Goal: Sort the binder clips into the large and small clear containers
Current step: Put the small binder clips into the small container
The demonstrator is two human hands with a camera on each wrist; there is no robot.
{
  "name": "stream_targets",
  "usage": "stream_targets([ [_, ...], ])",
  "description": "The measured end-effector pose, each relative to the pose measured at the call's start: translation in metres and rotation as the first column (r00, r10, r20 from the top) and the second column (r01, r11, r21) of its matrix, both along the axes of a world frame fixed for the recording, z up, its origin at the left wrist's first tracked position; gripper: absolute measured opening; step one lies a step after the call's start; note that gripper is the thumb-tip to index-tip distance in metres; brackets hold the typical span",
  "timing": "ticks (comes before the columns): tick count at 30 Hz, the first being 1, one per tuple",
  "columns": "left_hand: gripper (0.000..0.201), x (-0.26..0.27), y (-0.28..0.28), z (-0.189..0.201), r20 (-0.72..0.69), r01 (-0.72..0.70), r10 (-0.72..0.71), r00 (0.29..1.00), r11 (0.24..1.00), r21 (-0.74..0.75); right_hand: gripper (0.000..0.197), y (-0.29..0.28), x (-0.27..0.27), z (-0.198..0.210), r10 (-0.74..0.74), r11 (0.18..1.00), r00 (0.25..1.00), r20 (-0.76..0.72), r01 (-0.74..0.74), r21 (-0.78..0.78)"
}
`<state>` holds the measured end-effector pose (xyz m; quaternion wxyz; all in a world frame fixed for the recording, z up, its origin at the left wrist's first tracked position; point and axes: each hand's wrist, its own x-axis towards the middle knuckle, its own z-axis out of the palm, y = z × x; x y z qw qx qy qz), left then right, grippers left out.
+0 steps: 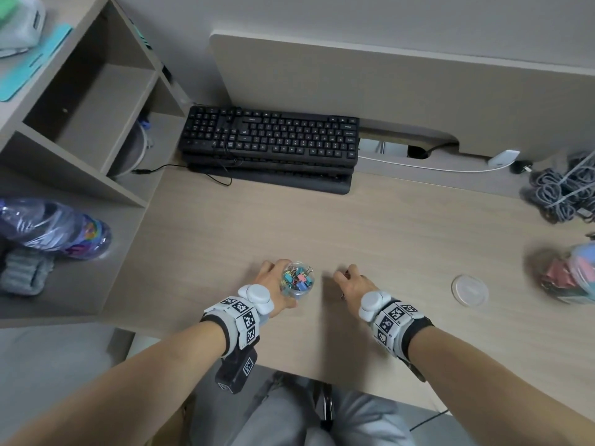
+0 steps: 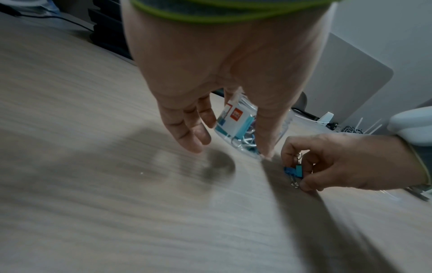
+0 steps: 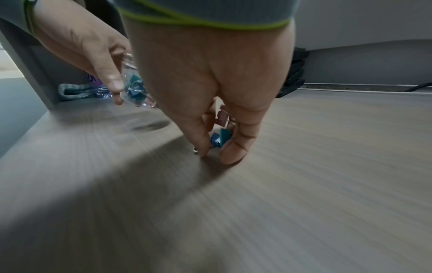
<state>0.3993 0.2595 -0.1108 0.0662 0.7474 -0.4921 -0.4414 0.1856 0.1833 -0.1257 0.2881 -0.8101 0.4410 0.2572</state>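
Observation:
My left hand grips the small clear container, which is full of small coloured binder clips. It hangs just above the desk. In the left wrist view the container sits between thumb and fingers. Just to its right, my right hand has its fingertips down on the desk, pinching small binder clips. The blue clips show between thumb and forefinger, with a pink clip higher in the hand. The large clear container, with big clips inside, stands at the desk's right edge.
A round clear lid lies on the desk between my right hand and the large container. A black keyboard sits at the back and coiled cables at the back right. Shelves with a plastic bottle stand on the left.

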Motion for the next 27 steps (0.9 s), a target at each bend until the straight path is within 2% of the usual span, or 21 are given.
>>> stream_targets([
  [7, 0.083, -0.002, 0.002, -0.001, -0.004, 0.012, -0.012, 1.0, 1.0, 0.008, 0.056, -0.004, -0.003, -0.005, 0.066, 0.998, 0.998, -0.016, -0.066, 0.002],
  [9, 0.083, -0.004, 0.003, -0.001, -0.003, 0.009, -0.009, 1.0, 1.0, 0.011, 0.057, -0.008, -0.007, -0.005, 0.024, 0.999, 1.0, 0.009, -0.024, 0.033],
  [12, 0.084, -0.006, 0.003, -0.001, -0.003, 0.009, -0.009, 1.0, 1.0, 0.014, 0.045, -0.013, -0.013, 0.0, -0.044, 0.998, 0.999, 0.008, 0.044, 0.037],
  [16, 0.084, -0.01, 0.001, -0.001, -0.011, 0.009, -0.009, 1.0, 1.0, 0.017, 0.035, -0.015, -0.02, 0.005, -0.066, 0.997, 0.998, 0.023, 0.065, 0.045],
  [20, 0.083, -0.013, -0.002, 0.001, -0.011, 0.018, -0.017, 1.0, 0.999, 0.031, 0.025, -0.018, -0.026, 0.001, -0.191, 0.981, 0.98, 0.06, 0.19, 0.033],
  [23, 0.081, -0.013, -0.005, 0.003, -0.008, 0.018, -0.018, 1.0, 0.999, 0.033, 0.022, -0.022, -0.026, 0.014, -0.233, 0.972, 0.966, 0.116, 0.232, 0.02],
  [27, 0.08, -0.017, -0.017, 0.007, -0.005, 0.029, -0.029, 1.0, 0.999, 0.02, 0.015, -0.033, -0.016, 0.046, -0.235, 0.971, 0.926, 0.294, 0.238, 0.024],
])
